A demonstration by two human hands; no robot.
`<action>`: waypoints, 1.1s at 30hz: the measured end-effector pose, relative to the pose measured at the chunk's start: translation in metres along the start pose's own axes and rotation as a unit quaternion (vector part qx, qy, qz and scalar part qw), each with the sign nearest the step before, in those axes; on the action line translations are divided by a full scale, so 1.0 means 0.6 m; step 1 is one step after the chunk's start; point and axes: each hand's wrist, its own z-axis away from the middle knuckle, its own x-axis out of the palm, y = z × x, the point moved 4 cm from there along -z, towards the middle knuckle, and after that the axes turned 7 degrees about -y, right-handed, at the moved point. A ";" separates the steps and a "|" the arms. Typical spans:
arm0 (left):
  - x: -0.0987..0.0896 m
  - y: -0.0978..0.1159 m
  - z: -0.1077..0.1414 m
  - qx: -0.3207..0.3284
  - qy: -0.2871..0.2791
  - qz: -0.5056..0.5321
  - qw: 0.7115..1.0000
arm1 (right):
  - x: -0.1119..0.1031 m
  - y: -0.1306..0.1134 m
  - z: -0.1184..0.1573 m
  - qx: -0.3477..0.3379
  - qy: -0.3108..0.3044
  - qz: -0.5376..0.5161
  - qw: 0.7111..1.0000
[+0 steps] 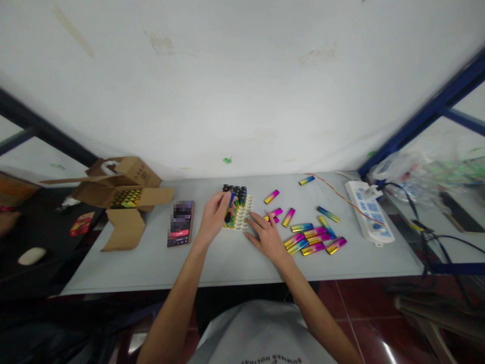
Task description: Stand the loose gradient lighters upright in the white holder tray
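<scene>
A cream tray (249, 202) with rows of round holes lies on the table in front of me. Several black-topped pieces (229, 188) stand at its back, with colourful ones in its left and middle part. My left hand (212, 216) is at the tray's left side, thumb and fingers pinched on a small blue-topped piece that looks like a lighter (231, 199); its lower part is hard to make out. My right hand (268, 236) rests at the tray's right edge, fingers spread, holding nothing. Beside it lie several shiny lighter-shaped pieces (318, 237) in pink, yellow and blue.
Left of the tray lies a phone (181, 222). Further left stands an open cardboard box (127, 222) with several yellow-green pieces inside. A white power strip (369, 212) with cables sits at the right. Blue metal posts (409, 116) flank the table.
</scene>
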 end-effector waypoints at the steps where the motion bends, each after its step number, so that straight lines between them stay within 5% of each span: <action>1: -0.004 0.002 -0.004 0.018 0.013 -0.042 0.999 | 0.000 0.000 0.000 0.000 0.000 -0.001 1.000; 5: -0.008 -0.008 -0.020 0.073 0.021 -0.153 0.985 | 0.001 0.001 0.000 0.000 0.000 -0.001 1.000; 16: 0.002 -0.047 -0.053 0.180 -0.131 -0.405 0.887 | 0.004 0.004 -0.001 -0.002 -0.001 -0.004 1.000; 28: 0.011 -0.058 -0.066 0.168 -0.192 -0.451 0.856 | 0.001 0.002 -0.001 -0.006 0.008 -0.010 1.000; 33: 0.014 -0.055 -0.063 0.188 -0.157 -0.471 0.847 | 0.003 0.004 -0.002 -0.007 0.012 -0.004 1.000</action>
